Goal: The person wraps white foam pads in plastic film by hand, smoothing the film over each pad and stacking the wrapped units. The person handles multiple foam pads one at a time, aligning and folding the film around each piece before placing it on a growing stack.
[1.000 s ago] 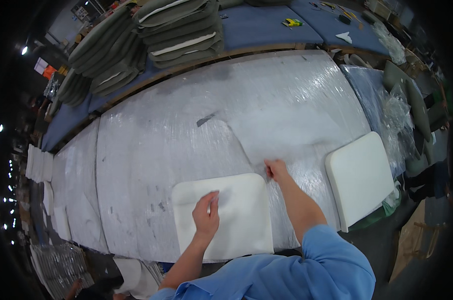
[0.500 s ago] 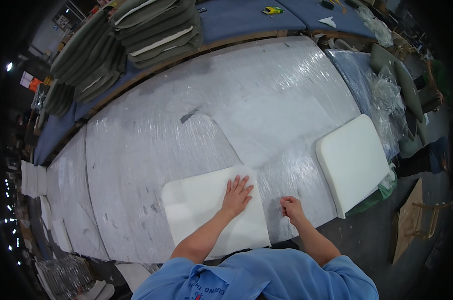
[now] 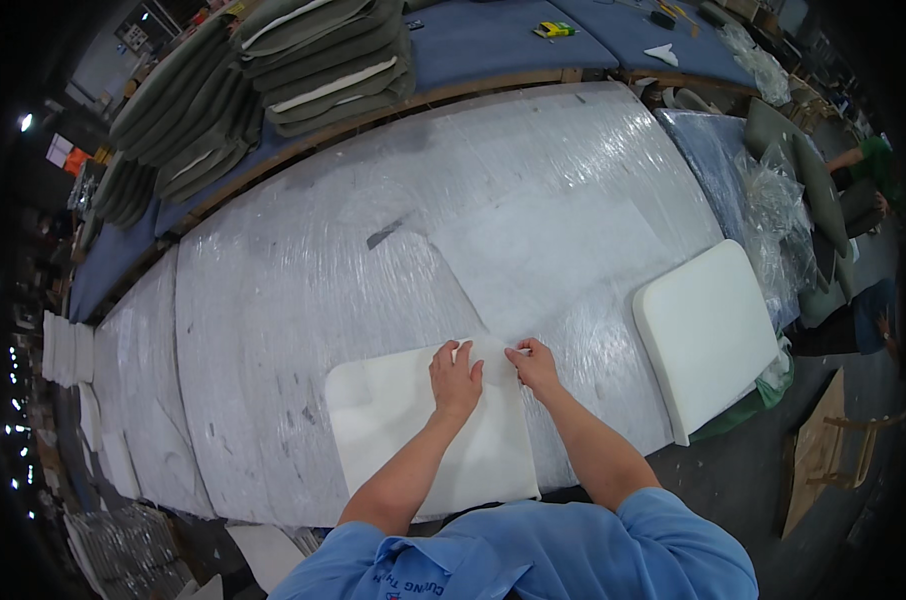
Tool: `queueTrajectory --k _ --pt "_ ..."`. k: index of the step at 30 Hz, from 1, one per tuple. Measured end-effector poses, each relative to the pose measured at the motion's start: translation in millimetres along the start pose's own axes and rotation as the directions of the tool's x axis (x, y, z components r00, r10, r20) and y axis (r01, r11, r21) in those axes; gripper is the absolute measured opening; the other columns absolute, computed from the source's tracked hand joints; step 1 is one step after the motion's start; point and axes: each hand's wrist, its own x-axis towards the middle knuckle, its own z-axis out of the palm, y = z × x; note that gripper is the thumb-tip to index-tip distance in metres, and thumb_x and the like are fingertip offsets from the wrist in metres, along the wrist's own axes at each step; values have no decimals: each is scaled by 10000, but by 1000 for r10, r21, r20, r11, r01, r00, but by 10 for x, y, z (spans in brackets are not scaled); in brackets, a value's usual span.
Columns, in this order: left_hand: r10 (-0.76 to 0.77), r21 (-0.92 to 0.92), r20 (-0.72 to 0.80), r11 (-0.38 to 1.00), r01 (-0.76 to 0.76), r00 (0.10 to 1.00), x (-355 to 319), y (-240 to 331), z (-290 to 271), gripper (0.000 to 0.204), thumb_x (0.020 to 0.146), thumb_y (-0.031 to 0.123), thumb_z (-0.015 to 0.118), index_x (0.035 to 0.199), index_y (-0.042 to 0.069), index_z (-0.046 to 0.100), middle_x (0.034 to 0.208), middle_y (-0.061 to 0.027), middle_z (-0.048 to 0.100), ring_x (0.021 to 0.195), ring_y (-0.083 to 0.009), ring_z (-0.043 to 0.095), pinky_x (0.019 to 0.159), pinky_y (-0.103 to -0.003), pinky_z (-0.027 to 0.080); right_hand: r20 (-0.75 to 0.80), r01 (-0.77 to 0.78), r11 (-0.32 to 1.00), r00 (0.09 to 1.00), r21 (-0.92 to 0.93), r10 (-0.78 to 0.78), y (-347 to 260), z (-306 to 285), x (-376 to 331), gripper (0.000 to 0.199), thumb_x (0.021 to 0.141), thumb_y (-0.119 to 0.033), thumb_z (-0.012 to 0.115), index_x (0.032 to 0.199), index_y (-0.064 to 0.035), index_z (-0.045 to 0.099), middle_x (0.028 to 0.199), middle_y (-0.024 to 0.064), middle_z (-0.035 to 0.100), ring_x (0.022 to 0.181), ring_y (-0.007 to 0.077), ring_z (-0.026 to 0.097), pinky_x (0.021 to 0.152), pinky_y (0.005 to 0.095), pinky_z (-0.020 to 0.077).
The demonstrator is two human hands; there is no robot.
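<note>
A white foam pad (image 3: 398, 420) with rounded far corners lies flat in front of me on a plastic-wrapped table (image 3: 273, 330). My left hand (image 3: 457, 382) rests on the pad near its far edge, fingers bent and apart, holding nothing that I can see. Just beyond the pad's far right corner is my right hand (image 3: 535, 367), its thumb and fingertips pinched together. Whatever is between those fingers is too small to make out. A second, thicker white foam pad (image 3: 708, 335) sits to the right, at the table's edge.
Stacks of grey-green cushions (image 3: 338, 70) stand on a blue-topped table (image 3: 483, 45) at the back. Crumpled clear plastic (image 3: 778, 225) lies at the right, near another person (image 3: 878, 170). A wooden piece with a frame (image 3: 823, 450) is on the floor at right.
My right hand has moved from beside the pad up and left to its far right corner, still pinched. My left hand has shifted slightly forward, and its fingers have bent.
</note>
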Motion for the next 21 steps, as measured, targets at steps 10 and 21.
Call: queueTrajectory --k 10,21 --pt "3 -90 84 996 4 996 -385 -186 24 460 954 119 632 1408 68 579 1498 -132 520 1447 -393 393 1207 -509 308 -204 264 890 912 -372 -356 525 -628 -119 157 981 -169 663 1106 -83 702 733 66 662 582 169 597 554 347 479" --pt "-141 32 379 990 139 915 -164 -11 19 949 932 287 727 1662 147 137 1599 -126 436 1562 -412 197 1269 -574 86 270 564 645 822 -516 -502 -125 220 -164 206 913 -192 675 1095 -108 724 857 118 748 795 296 714 708 422 546"
